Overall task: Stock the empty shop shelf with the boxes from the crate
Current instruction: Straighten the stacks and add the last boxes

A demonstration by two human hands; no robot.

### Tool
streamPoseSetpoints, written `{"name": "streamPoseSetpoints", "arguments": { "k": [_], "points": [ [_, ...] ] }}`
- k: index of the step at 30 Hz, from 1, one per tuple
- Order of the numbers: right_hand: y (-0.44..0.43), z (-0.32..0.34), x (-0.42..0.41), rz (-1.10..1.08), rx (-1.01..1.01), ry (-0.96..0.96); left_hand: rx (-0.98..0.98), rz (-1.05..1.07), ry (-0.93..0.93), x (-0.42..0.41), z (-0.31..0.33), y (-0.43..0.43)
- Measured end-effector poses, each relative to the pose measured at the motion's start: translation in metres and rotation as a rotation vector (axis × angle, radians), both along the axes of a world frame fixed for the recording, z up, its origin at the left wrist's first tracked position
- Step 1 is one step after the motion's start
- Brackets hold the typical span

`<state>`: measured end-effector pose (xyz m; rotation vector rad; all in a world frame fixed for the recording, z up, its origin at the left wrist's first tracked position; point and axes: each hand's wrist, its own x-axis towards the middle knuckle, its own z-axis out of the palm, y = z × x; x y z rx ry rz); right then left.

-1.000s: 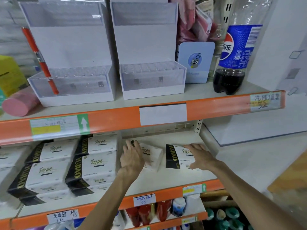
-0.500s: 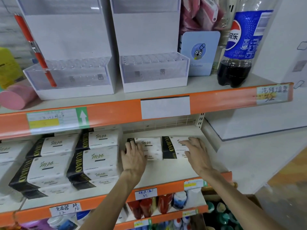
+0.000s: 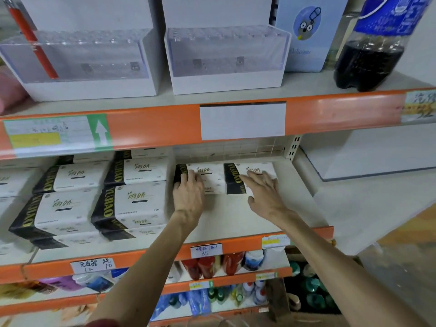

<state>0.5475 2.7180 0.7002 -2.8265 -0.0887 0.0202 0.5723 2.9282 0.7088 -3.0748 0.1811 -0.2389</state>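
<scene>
Two white tissue boxes with black ends lie side by side at the back of the middle shelf [image 3: 236, 223]. My left hand [image 3: 188, 197] lies flat on the left box [image 3: 212, 175], fingers over its black end. My right hand [image 3: 264, 194] rests with spread fingers on the right box [image 3: 259, 168]. Neither box is lifted. Left of them, stacks of the same boxes [image 3: 132, 199] fill the shelf. No crate can be made out for certain.
Above, an orange-edged shelf [image 3: 151, 121] carries two clear display cases [image 3: 226, 57], a red pen [image 3: 30, 38], a blue card and a cola bottle [image 3: 372, 48]. Lower shelves hold small bottles [image 3: 212, 265]. White floor lies to the right.
Both hands have pushed the two boxes further back on the shelf and drawn them together, side by side and squared up. The camera has moved closer.
</scene>
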Motion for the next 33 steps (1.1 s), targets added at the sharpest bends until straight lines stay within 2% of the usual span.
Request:
{"name": "streamPoseSetpoints", "arguments": {
  "k": [5,8,10,14,18,23,25,29,33],
  "points": [
    [-0.001,0.003,0.031,0.061,-0.071,0.015,-0.103,-0.010,0.014,0.020,-0.001,-0.002],
    [-0.007,0.004,0.049,0.095,-0.068,0.038,-0.093,-0.065,0.014,0.025,-0.008,0.002],
    [-0.008,0.006,0.060,0.107,-0.071,0.062,-0.175,-0.086,0.020,0.033,-0.011,0.004],
    [-0.003,0.012,0.077,0.126,-0.108,0.119,-0.224,-0.063,0.134,0.052,-0.003,0.006],
    [0.000,0.016,0.082,0.162,-0.148,0.108,-0.306,-0.103,0.139,0.060,0.003,0.009],
    [-0.006,0.026,0.083,0.210,-0.183,0.184,-0.324,-0.016,0.244,0.044,0.011,0.005],
    [-0.008,0.024,0.078,0.197,-0.119,0.118,-0.330,-0.002,0.227,0.031,0.009,0.002],
    [-0.008,0.012,0.059,0.164,-0.029,-0.132,-0.366,-0.019,0.204,0.008,0.003,0.003],
    [0.000,0.002,0.036,0.225,0.031,-0.173,-0.387,-0.043,0.199,-0.016,0.002,0.002]
  ]
}}
